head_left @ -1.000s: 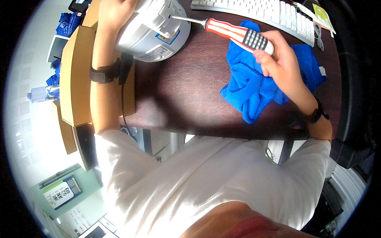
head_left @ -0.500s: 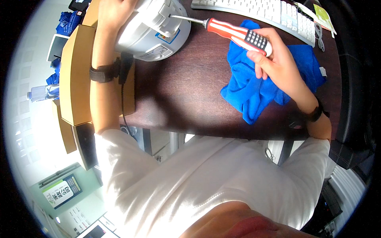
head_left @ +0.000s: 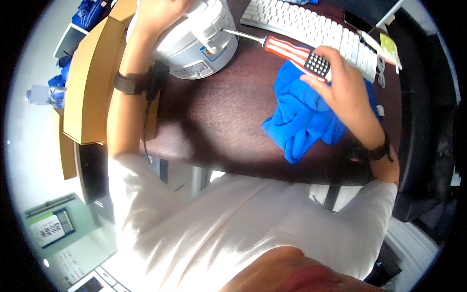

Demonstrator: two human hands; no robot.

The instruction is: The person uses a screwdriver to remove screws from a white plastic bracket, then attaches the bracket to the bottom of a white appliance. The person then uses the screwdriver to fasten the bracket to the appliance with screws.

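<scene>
A white rice cooker (head_left: 206,36) stands at the far left of the desk. Over its lid my left hand (head_left: 163,14) is closed against the top, its fingertips partly cut off by the picture's upper edge. My right hand (head_left: 343,80) grips a screwdriver (head_left: 287,50) by its thick handle, patterned in red and white stripes with white dots on black. The metal shaft points left, its tip at the cooker's side beside a raised latch-like part; whether it sits in a hole I cannot tell. Beneath my right hand lies a crumpled blue cloth (head_left: 299,114).
A white keyboard (head_left: 311,31) lies along the far side of the dark desk (head_left: 219,112), with a coiled white cable (head_left: 381,73) at its right end. An open cardboard box (head_left: 90,87) stands left of my left forearm. A black cable hangs by that wrist.
The view has shifted slightly, showing more of the keyboard. My right hand still has the screwdriver at the same spot on the cooker, and my left hand stays on the cooker.
</scene>
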